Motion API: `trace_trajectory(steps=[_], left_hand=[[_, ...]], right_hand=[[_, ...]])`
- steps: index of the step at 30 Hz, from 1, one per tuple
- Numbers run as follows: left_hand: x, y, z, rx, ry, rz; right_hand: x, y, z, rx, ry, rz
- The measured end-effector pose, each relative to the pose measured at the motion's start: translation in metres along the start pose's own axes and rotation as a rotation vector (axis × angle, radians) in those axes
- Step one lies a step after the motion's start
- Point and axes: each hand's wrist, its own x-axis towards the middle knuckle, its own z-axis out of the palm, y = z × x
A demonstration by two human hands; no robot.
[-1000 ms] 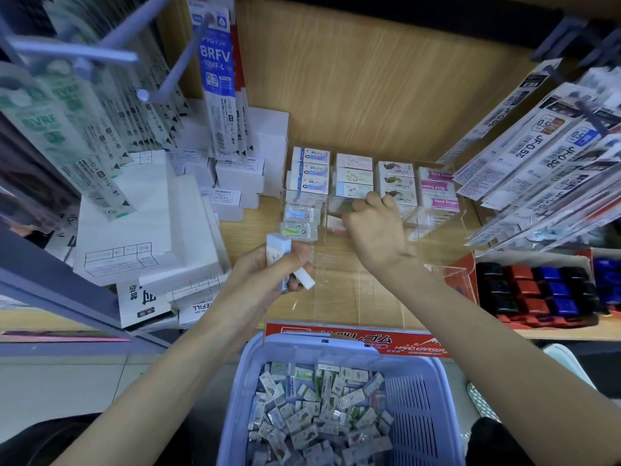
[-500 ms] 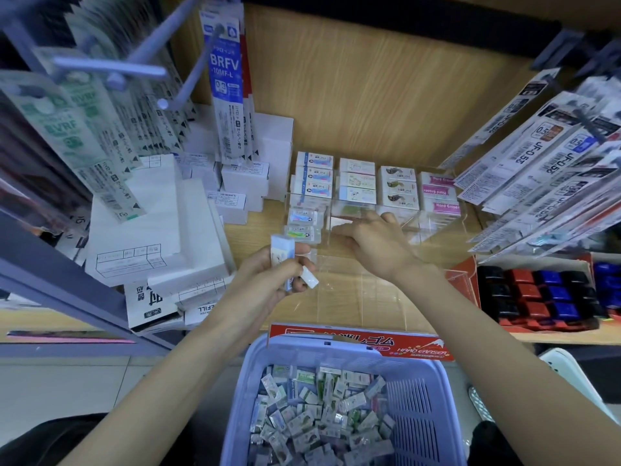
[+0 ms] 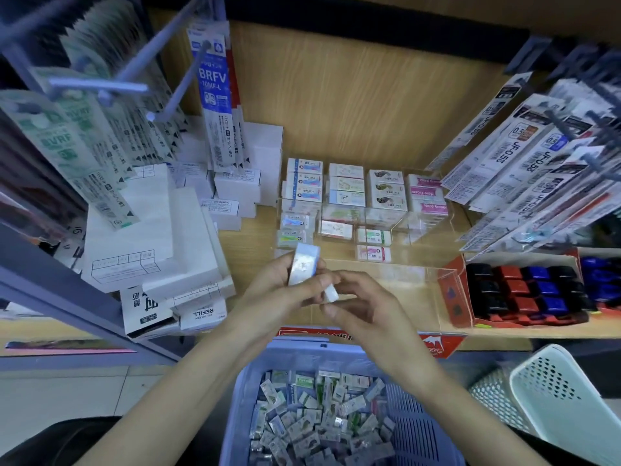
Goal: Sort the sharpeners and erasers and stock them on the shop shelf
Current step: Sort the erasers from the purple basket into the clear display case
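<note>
Plenty left, we judge: the purple basket (image 3: 235, 415) low in front is heaped with loose erasers (image 3: 319, 428) not yet sorted. Above it the left hand (image 3: 279, 297) grips a wrapped eraser (image 3: 304, 264) upright, fingers curled round it. A small white eraser (image 3: 331, 293) sticks out just beside it, and the right hand (image 3: 369, 311) seems to pinch that one between thumb and forefinger. Behind the hands, the clear tray (image 3: 433, 274) on the shelf (image 3: 262, 243) has four back stacks (image 3: 346, 183) filled. We see only a few singles (image 3: 373, 253) in front of them, and the tray's near part is bare. Far right, the red box (image 3: 453, 290) of black, red and blue pieces, likely sharpeners (image 3: 524, 290), looks stocked.
</note>
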Motion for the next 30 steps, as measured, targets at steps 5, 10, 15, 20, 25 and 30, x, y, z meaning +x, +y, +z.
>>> trace_trajectory(steps=[5,10,15,20,25,30], left_hand=[[-0.002,0.0,0.006,-0.049,-0.063,0.019],[0.006,-0.007,-0.006,0.073,0.074,0.014],[0.005,-0.015,-0.002,0.175,0.016,-0.045],[0.008,-0.016,-0.003,0.204,0.073,-0.013],[0.009,-0.018,-0.005,0.227,0.091,0.009],[0.011,-0.018,-0.008,0.275,0.161,0.044]], right_hand=[[-0.004,0.001,-0.004,0.024,0.134,-0.059],[-0.002,-0.001,-0.022,0.327,0.271,0.036],[-0.003,-0.001,-0.02,0.509,0.271,0.053],[-0.004,0.006,-0.021,0.417,0.224,0.016],[-0.005,0.024,-0.031,-0.443,0.213,-0.282],[0.02,0.025,-0.042,-0.779,0.281,-0.406]])
